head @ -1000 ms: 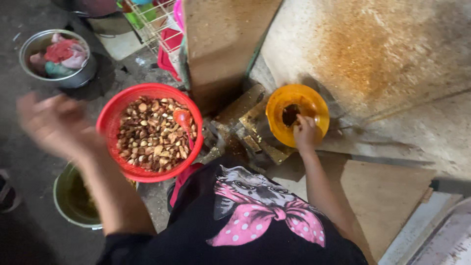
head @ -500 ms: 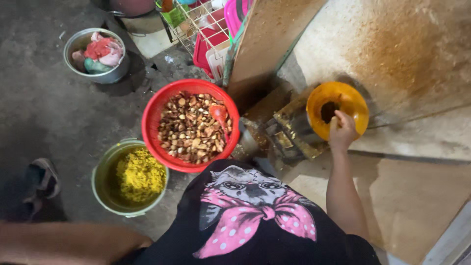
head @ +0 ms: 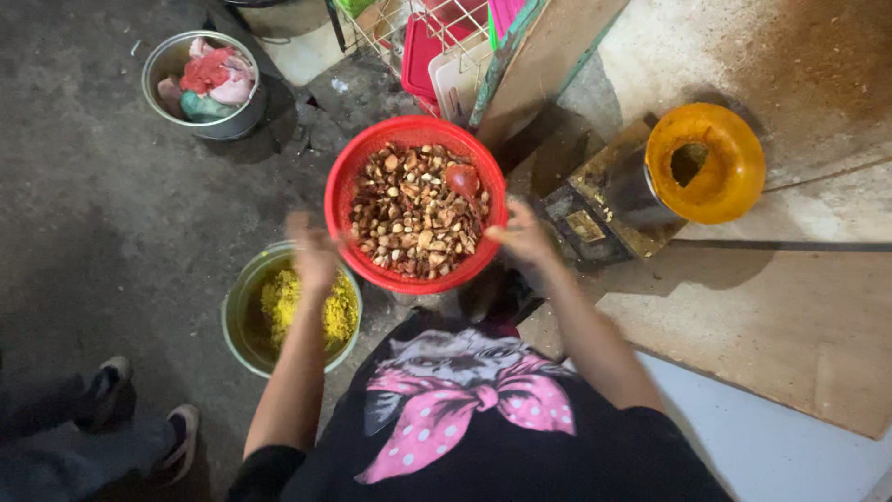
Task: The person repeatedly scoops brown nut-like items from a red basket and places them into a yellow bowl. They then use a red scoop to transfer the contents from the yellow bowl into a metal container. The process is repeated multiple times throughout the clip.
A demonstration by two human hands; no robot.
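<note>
A red plastic bowl (head: 418, 126) full of brown and pale nut pieces sits in front of me, with a red spoon (head: 462, 178) lying in it. My right hand (head: 525, 234) grips the bowl's right rim. My left hand (head: 313, 251), blurred, is closed against its left rim. Just below that hand stands a green bucket (head: 240, 321) of yellow ground mash. To the right, an orange hopper (head: 720, 191) tops a metal grinder (head: 609, 200).
A metal pot (head: 160, 74) with coloured cloths stands on the dark floor at the upper left. A wire rack (head: 437, 42) holds red and pink plastic lids. Another person's shoes (head: 111, 381) are at the lower left. A wooden board (head: 771, 325) lies to the right.
My right hand left the orange hopper and came to the bowl's right rim. My left arm swung in from the lower left to the bowl's left rim.
</note>
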